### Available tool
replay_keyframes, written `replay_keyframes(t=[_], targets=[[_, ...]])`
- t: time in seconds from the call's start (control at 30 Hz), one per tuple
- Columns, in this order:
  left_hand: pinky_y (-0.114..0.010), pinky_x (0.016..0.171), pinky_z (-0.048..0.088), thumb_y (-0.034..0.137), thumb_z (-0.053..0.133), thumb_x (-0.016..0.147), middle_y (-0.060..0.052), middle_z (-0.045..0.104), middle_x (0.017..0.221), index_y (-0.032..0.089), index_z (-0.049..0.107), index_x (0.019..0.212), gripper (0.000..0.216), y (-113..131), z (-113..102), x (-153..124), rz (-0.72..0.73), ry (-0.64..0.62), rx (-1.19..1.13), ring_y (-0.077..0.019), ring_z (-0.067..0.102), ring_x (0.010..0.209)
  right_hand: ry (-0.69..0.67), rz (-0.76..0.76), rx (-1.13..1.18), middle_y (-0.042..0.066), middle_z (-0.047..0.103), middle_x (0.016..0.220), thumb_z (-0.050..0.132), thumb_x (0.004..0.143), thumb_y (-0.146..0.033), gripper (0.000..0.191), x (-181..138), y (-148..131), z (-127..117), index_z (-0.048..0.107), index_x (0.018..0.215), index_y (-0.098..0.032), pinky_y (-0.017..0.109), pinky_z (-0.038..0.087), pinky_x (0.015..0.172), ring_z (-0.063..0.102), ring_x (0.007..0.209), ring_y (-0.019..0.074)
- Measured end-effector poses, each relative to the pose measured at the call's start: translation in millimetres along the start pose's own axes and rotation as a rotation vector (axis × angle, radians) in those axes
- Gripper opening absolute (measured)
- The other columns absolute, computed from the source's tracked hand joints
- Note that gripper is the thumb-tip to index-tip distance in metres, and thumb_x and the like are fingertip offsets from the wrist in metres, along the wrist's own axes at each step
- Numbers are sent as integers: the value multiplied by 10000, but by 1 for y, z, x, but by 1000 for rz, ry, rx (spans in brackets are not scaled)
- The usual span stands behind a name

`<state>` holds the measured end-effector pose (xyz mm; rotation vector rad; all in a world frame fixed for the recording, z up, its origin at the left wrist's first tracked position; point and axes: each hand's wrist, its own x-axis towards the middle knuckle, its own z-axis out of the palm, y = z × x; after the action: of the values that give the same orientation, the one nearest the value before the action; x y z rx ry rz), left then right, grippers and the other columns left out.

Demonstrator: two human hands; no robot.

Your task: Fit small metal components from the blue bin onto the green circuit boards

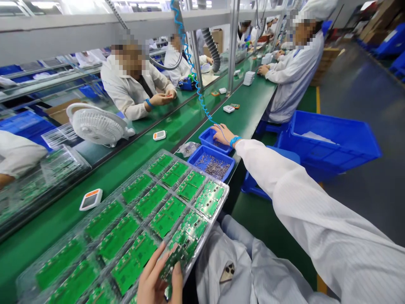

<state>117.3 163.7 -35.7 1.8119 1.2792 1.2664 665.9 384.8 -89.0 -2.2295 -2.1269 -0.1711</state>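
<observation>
My right hand [222,134] reaches far out into a small blue bin [207,136], its fingers curled down among the contents; what they hold is hidden. A blue wrist strap [235,140] with a coiled cord sits on that wrist. My left hand [159,274] rests at the near edge of a clear plastic tray [221,185] of several green circuit boards [164,215], fingers pinched on one board [177,255]. A second blue bin [193,157], holding small metal parts, lies between the tray and the first bin.
A green conveyor belt [177,122] runs away from me with white devices [91,199] [159,135] on it. A white fan [96,124] stands left. Other workers in white coats sit along both sides. A large blue crate [335,143] stands on the floor to the right.
</observation>
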Motion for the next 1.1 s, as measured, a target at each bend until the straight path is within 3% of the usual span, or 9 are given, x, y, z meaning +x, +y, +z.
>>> replay_keyframes(t=[0.17,0.37,0.6,0.7,0.83,1.0,1.1], targets=[[-258,508,541,416,830,1045,-97,850,1383,277,852,1244,244,-1,-2,-1,-23,-25,16,-148,734,722,3,-9,-30,250,652,1611,643,1079,-233,339,2,3,1,909,1263,-134,597,342,1316,470,1517,419],[-208,525,564,366,820,1045,-102,845,1427,273,838,1251,227,-13,-2,-6,-31,-27,29,-176,830,898,2,-43,-67,243,689,1548,610,1066,-177,330,7,4,3,900,1207,-109,568,360,1260,469,1472,399],[-192,544,606,332,852,1015,-87,891,1342,284,854,1264,253,-31,-9,-4,136,-69,60,-226,896,1002,-1,-66,-37,253,711,1529,471,1092,-150,427,6,-4,0,878,1195,-75,549,355,1294,507,1455,374],[-207,611,663,368,840,1033,-51,920,1171,283,864,1262,246,-36,-12,-6,134,-71,142,-193,886,870,10,-32,9,263,725,1502,485,1064,-144,407,3,-8,-5,873,1162,-69,557,372,1285,540,1413,379],[-207,575,648,420,855,1029,-5,906,1002,276,877,1255,269,-43,-14,-11,105,-62,204,-128,757,594,71,56,108,286,744,1444,515,1053,-165,352,-3,-16,-19,853,1079,-71,585,423,1234,581,1326,393],[-218,638,670,379,849,1048,-36,910,1149,267,805,1414,385,-37,-10,-13,108,-55,116,-145,818,712,237,109,298,267,732,1452,536,1097,-216,276,-23,-46,-45,797,1079,-126,584,477,1210,608,1338,391],[-228,734,684,266,766,1091,-25,905,1134,275,825,1318,234,-22,-7,-6,211,-53,105,-159,857,830,331,48,437,229,725,1471,520,1149,-269,266,-52,-90,-58,762,1114,-163,551,496,1244,637,1381,351]])
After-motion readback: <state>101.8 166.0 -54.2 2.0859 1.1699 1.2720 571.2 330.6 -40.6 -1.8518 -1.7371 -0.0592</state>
